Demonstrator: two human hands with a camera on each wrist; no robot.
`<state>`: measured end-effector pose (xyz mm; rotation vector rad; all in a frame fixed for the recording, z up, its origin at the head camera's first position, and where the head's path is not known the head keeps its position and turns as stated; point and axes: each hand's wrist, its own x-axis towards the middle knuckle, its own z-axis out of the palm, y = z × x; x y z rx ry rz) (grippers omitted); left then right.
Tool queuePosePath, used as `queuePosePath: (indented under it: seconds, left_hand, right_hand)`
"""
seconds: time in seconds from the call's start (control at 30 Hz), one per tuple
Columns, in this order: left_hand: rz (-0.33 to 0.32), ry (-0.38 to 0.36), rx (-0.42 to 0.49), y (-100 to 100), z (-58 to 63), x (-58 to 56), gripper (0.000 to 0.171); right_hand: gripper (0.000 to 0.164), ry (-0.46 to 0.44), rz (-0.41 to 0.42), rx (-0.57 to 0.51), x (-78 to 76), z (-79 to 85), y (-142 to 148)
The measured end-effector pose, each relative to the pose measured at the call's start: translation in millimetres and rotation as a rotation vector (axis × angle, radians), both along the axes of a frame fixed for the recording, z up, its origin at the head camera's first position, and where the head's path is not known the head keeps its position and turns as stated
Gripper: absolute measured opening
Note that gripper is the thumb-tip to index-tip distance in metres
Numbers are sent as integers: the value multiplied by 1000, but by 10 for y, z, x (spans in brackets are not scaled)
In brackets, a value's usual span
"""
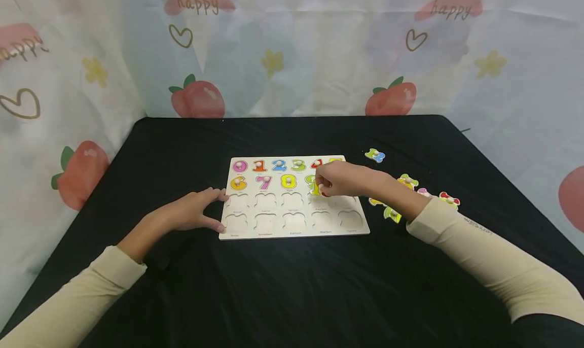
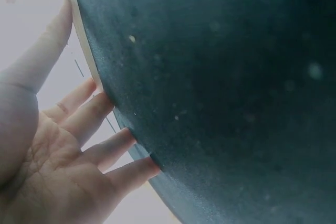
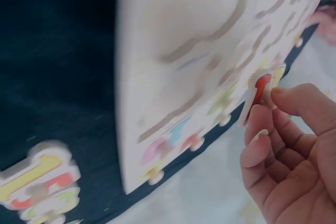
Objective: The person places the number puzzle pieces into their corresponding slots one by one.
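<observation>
A white number puzzle board (image 1: 278,221) lies on the black cloth, its top two rows filled with colourful knobbed digits. Below are two rows of outlined recesses. My left hand (image 1: 193,211) touches the board's left edge, thumb and fingers spread; the left wrist view shows the straight fingertips (image 2: 123,136) along that edge. Over the board's right half, my right hand (image 1: 339,179) pinches a puzzle piece (image 3: 260,90) between thumb and fingers. A red 1 and a yellow digit show on this piece, which is tilted up; the fingers hide part of it.
Several loose number pieces (image 1: 392,214) lie right of the board, some beneath the right forearm. A green and blue piece (image 1: 375,155) lies apart, farther back. A printed curtain (image 1: 292,59) hangs behind the black-covered table (image 1: 292,292).
</observation>
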<state>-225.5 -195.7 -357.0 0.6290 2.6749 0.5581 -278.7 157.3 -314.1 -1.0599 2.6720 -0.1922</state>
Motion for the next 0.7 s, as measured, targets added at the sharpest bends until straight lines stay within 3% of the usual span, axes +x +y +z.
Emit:
queuePosePath:
  seconds: [0.13,0.33,0.47,0.7]
  left_hand:
    - [-11,-12,-3,-7,-6,1,85]
    - [-45,-31,-7,-18,-16,6,90]
    - [-51,-18,1,-19,-4,0,91]
    - [-38,-31,-16,-22,10,-10,91]
  right_hand:
    - [6,13,47,-8,33,-1,-206]
    - [7,-42,96,-53,163,44,-469]
    - [9,-12,136,-58,223,75,-617]
    - [8,-30,174,-41,216,-52,-903]
